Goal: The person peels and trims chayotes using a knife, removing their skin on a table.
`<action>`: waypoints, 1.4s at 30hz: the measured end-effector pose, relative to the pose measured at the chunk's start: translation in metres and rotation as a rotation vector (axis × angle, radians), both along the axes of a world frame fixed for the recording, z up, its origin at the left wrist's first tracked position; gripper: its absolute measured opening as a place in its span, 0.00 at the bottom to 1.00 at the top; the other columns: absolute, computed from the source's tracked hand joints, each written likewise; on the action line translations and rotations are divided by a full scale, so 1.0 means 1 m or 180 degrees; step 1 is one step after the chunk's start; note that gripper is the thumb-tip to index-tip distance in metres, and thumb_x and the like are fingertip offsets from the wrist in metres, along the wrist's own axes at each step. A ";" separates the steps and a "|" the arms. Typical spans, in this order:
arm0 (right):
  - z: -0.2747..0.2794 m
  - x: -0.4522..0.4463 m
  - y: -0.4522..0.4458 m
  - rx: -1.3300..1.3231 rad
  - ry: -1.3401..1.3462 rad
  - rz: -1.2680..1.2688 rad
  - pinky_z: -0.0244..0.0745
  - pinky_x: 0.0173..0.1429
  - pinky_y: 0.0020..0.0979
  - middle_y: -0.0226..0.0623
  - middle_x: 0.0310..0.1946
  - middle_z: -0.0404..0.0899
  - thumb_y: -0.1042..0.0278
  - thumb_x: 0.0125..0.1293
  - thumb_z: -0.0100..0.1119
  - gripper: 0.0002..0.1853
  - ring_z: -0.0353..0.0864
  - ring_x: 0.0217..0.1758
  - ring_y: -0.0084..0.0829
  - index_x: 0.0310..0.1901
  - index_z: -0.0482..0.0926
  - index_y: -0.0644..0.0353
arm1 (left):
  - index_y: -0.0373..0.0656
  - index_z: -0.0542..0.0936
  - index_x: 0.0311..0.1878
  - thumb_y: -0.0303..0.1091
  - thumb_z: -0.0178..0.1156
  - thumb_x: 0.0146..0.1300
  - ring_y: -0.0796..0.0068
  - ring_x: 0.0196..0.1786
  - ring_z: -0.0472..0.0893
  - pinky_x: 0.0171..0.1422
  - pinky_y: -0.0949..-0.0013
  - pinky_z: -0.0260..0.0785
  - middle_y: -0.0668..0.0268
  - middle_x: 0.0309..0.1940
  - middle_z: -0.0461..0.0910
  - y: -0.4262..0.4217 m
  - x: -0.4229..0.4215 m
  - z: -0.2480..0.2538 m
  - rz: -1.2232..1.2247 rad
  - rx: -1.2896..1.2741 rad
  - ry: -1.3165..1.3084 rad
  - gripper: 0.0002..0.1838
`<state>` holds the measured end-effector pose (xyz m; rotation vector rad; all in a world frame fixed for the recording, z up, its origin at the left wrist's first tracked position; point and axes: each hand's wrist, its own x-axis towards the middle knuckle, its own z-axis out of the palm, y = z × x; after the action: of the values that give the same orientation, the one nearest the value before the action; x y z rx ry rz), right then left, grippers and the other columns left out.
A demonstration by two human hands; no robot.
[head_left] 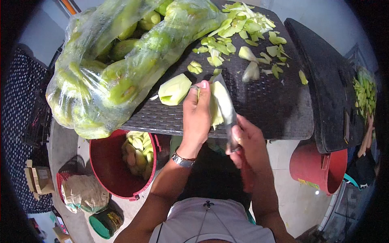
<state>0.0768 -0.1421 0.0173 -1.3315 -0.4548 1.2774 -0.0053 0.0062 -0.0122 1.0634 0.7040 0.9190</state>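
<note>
My left hand (198,115), with a ring and a wristwatch, is closed around a partly peeled pale green fruit (216,114) above the table's near edge. My right hand (252,141), blurred by motion, grips a knife (232,135). Its blade points away from me and lies along the fruit's right side. Just left of my left fingers is a pale, peeled fruit piece (175,90) with cut facets; whether it joins the held fruit is hidden by the hand. Green peelings (219,46) are scattered on the dark woven-pattern table (267,109) beyond the blade.
A clear plastic bag (109,81) of unpeeled green fruits fills the table's left side. Below it stands a red bucket (97,162) with pale pieces inside. Another red bucket (310,166) is at right, under a dark tabletop (324,89). A sack (85,194) and green-lidded tub (101,224) stand lower left.
</note>
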 end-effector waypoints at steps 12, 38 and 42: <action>0.009 0.016 0.030 0.0107 0.0215 -0.0111 0.63 0.15 0.20 0.32 0.26 0.81 0.53 0.78 0.60 0.19 0.69 0.13 0.14 0.55 0.76 0.62 | 0.40 0.78 0.56 0.48 0.52 0.83 0.79 0.36 0.81 0.42 0.70 0.75 0.63 0.32 0.81 0.010 -0.009 0.016 0.0003 0.1063 0.0903 0.19; 0.007 0.084 0.099 0.0377 -0.3762 -0.0535 0.84 0.47 0.45 0.52 0.32 0.86 0.59 0.57 0.78 0.23 0.91 0.40 0.51 0.48 0.81 0.64 | 0.38 0.78 0.58 0.54 0.49 0.82 0.60 0.35 0.88 0.40 0.60 0.84 0.56 0.39 0.85 0.016 0.000 0.010 -0.0940 -0.0622 -0.0475 0.25; 0.022 0.114 0.113 0.0036 -0.4498 -0.0867 0.82 0.45 0.44 0.47 0.30 0.85 0.48 0.52 0.84 0.31 0.89 0.36 0.48 0.45 0.81 0.67 | 0.39 0.76 0.61 0.53 0.49 0.80 0.50 0.41 0.88 0.50 0.48 0.83 0.51 0.43 0.85 0.029 -0.002 0.009 -0.0961 -0.1606 -0.1472 0.25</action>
<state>0.1906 -0.0289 0.0389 -2.0502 -1.1591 -0.0792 -0.0076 0.0349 -0.0035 0.4635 0.3439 0.6413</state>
